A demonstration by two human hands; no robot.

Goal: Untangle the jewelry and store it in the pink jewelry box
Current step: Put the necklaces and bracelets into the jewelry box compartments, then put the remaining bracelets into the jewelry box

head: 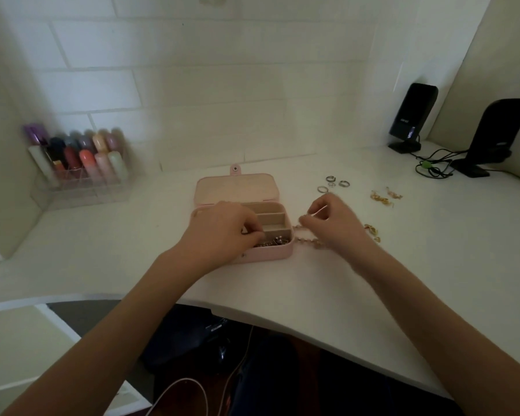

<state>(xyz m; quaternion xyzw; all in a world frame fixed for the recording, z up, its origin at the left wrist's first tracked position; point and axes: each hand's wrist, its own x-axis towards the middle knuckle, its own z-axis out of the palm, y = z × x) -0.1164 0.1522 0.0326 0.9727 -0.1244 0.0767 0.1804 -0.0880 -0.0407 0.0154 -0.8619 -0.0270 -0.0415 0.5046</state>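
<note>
Both forearms reach over a white tabletop (312, 283) set against a white block wall. Left hand (222, 228) dips curled fingers onto chains heaped in the front compartment of the open pink box (270, 253), whose lid lies back toward the wall. Right hand (330, 219) has a narrow grip, pinching a beaded chain (308, 240) running left-right beside the box. Rings (332, 184) lie beyond.
</note>
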